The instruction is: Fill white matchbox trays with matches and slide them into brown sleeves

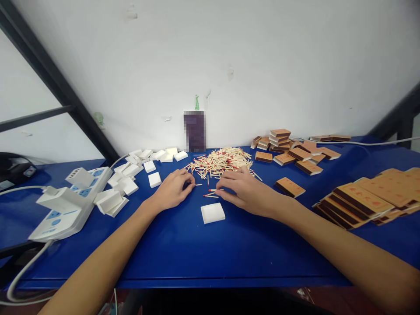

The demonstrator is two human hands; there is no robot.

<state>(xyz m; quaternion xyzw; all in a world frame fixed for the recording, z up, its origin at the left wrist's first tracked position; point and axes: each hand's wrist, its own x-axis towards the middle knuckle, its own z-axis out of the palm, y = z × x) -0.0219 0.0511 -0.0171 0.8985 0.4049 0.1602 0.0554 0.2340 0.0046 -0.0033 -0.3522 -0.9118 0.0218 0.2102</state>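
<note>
In the head view, I see the left hand [175, 188] with thumb and forefinger drawn close, a single match [198, 184] at their tips; I cannot tell whether that grip has closed on it. The right hand [241, 190] reaches down to two loose matches [210, 196], and its grip is likewise unclear to me. These lie on the blue table [183, 258], between the hands and in front of the match pile [226, 161]. I judge each match very light, stiff, easily snapped and apt to roll, so I would pinch it mid-stick, clear of the red head. The white tray [213, 213] nearest me looks like thin card, light and crushable, best held gently by opposite sides. Counting: two hands, one tray here, two more standing singly by the overlapping tray heap [126, 173], whose number I cannot make out; one orange matchbox [290, 187] apart from the stacked ones [361, 197], too overlapped to total; one power strip [78, 214], two adapters [55, 199] plugged in; matches in the pile beyond counting.
</note>
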